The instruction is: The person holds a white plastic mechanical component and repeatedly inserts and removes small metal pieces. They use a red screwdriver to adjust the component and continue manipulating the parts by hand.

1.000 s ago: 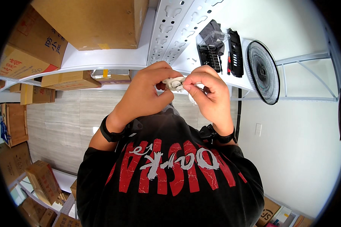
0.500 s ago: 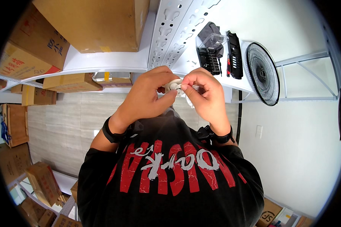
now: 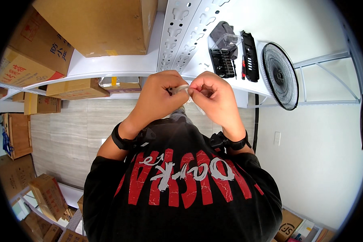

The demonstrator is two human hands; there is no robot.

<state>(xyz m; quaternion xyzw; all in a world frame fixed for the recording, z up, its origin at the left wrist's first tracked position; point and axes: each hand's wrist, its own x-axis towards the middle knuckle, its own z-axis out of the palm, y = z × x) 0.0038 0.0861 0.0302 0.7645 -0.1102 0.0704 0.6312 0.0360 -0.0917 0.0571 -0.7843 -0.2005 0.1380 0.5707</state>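
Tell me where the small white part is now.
In the head view, the small white part is at upper centre, held between the left hand and right hand, left of the black bit case.

Big brown carton [image 3: 97, 28] sat on the white shelf [image 3: 113, 66] at upper left, a marked box [image 3: 40, 46] just beside it. Under that shelf: a flat carton [image 3: 74, 89] and a taped box [image 3: 123, 86]. Perforated metal post [image 3: 169, 52] rose right of the big carton. On the surface beyond it lay a black tool case [image 3: 221, 66] with clear lid, grey cloth [image 3: 222, 30] behind, slotted black tray [image 3: 250, 56] to the right, red-handled tool [image 3: 243, 66] between. Round fan guard [image 3: 284, 76] stood at the far right end. Wall plate [image 3: 277, 138] showed lower down. Wooden crate [image 3: 19, 135] stood far left by the tiled floor [image 3: 64, 129]; more boxes [image 3: 48, 196] filled lower left.
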